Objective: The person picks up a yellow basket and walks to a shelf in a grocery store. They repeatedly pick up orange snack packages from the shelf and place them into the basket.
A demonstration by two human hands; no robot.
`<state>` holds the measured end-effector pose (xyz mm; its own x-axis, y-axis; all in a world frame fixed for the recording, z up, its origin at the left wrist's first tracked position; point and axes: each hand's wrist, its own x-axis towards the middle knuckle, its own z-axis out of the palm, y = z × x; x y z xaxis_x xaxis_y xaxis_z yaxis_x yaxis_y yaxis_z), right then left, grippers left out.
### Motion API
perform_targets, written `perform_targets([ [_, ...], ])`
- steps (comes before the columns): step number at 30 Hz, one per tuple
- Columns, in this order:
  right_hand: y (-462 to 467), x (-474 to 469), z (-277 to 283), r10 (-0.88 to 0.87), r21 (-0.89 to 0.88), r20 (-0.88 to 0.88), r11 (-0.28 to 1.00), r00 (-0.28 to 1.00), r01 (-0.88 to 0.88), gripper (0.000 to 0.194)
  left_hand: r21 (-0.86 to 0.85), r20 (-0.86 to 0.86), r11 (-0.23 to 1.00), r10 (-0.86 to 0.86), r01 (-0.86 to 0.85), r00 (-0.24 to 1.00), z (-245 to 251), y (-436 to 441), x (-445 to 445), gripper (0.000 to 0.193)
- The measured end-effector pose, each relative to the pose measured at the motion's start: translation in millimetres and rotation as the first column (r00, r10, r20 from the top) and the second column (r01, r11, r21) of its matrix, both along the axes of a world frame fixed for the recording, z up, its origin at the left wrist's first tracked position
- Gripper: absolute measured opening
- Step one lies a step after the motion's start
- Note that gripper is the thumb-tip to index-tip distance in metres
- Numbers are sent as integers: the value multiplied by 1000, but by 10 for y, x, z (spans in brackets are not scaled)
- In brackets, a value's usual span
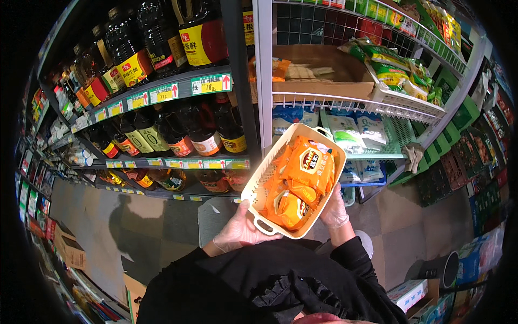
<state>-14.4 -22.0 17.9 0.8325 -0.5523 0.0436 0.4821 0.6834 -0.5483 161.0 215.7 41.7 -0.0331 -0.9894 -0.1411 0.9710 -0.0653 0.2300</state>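
Note:
A cream plastic basket [259,178] with punched sides and a handle loop at each end is held tilted before my body. Several orange plastic packets [309,164] printed with writing lie piled inside it. My left hand [238,229], in a clear thin glove, grips the basket's lower left side near the handle loop. Around the lower right side is my right hand [335,208], also in a clear glove; its fingers are partly hidden behind the basket.
Shelves of dark sauce bottles [202,36] stand at the left, with price tags along their edges. A white wire rack [364,103] ahead holds a cardboard tray [319,90], green packets [388,69] and white bags [346,131]. A black bin [439,269] stands at the lower right.

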Motion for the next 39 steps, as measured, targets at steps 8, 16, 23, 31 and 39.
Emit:
perform_targets([
  [8,-130,-37,-223,6,-106,-14,994,1000,-8,78,326,143,945,-9,-38,990,-80,-107,-27,53],
  [16,-185,47,-147,47,-100,-9,994,999,-47,77,331,171,943,-18,-40,985,-137,-82,-198,61],
  [23,-326,112,-211,69,-27,2,997,998,-69,76,270,53,961,38,-51,998,-4,-185,-347,58],
  [31,-317,98,-182,38,-43,-51,998,998,-40,73,261,180,960,57,-104,982,-40,-184,-374,46],
  [39,-320,-21,27,-82,-194,-128,979,988,56,71,217,278,961,110,-174,954,-129,-149,-413,41],
])
